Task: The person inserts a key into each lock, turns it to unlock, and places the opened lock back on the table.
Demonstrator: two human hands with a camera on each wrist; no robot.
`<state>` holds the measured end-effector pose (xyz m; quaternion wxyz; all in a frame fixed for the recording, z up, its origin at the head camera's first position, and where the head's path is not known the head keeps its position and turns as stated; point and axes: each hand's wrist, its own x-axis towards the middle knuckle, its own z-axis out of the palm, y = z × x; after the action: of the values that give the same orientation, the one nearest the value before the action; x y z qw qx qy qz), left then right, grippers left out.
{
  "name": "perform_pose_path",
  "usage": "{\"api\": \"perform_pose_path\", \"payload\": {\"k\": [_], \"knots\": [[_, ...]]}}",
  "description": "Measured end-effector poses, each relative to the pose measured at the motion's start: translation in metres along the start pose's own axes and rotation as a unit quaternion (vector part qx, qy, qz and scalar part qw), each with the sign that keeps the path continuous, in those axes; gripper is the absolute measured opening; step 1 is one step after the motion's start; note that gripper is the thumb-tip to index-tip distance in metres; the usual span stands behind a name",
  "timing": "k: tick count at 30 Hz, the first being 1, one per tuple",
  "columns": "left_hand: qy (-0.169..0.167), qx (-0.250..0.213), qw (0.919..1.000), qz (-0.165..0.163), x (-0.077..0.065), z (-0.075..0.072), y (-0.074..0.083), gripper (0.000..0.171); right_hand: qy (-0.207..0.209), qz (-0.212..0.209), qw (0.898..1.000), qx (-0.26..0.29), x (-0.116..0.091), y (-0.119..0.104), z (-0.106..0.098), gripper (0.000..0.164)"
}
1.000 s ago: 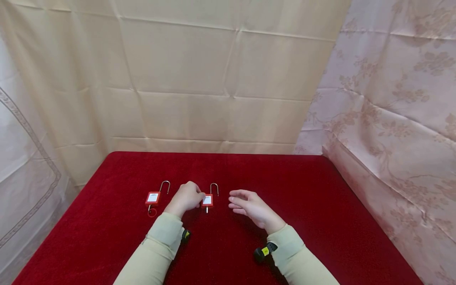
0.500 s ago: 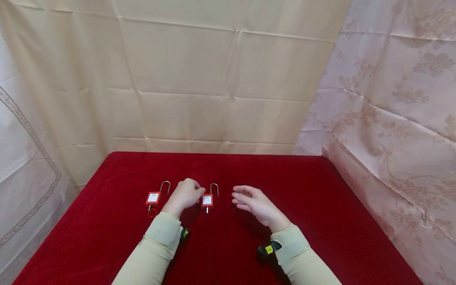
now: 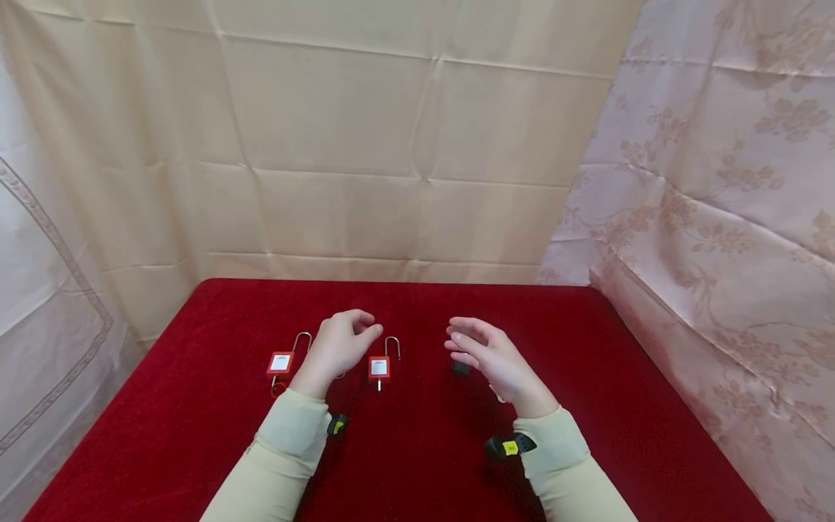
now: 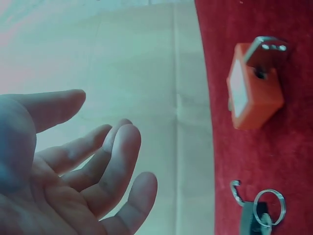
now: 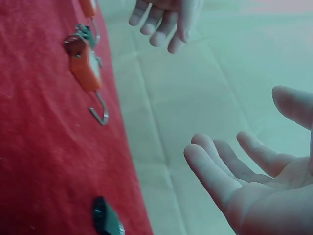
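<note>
My left hand [image 3: 338, 348] hovers over the table between two red padlocks, fingers loosely bent and holding nothing. To its right lies the middle red padlock [image 3: 379, 368], its shackle open and a key in its base. The other red padlock [image 3: 280, 364], also with an open shackle, lies left of that hand. In the left wrist view a dark padlock [image 4: 247, 220] with a hooked shackle and key ring shows below the red one; from the head the left hand mostly hides it. My right hand [image 3: 499, 362], fingers relaxed, is above a dark block [image 3: 460, 368], partly covered.
Red velvety cloth [image 3: 417, 449] covers the table. A beige curtain [image 3: 339, 145] hangs behind the far edge, and a pink floral one [image 3: 737, 239] stands along the right side. White fabric [image 3: 46, 304] hangs at the left.
Both hands have risen and moved apart, the left slightly leftward, the right rightward. The left fingers have loosened beside the middle padlock. The dark block under the right hand has come into view.
</note>
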<state>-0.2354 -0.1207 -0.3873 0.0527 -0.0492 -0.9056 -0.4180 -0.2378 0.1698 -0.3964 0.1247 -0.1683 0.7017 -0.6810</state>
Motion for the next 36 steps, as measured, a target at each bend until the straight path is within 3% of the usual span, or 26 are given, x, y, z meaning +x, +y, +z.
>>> {"api": "perform_pose_path", "payload": {"k": [17,29,36], "knots": [[0.067,-0.066,0.9943,0.050,-0.012,-0.020,0.023,0.032,0.039,-0.055,0.998,-0.006,-0.013,-0.022,-0.018,0.044],[0.047,-0.065,0.9958,0.045,-0.012,-0.016,0.023,0.033,0.041,-0.058,0.997,-0.018,-0.013,-0.022,-0.020,0.046],[0.033,-0.073,0.9959,0.042,-0.013,-0.010,0.029,0.034,0.053,-0.067,0.995,-0.054,-0.013,-0.026,-0.025,0.044]]}}
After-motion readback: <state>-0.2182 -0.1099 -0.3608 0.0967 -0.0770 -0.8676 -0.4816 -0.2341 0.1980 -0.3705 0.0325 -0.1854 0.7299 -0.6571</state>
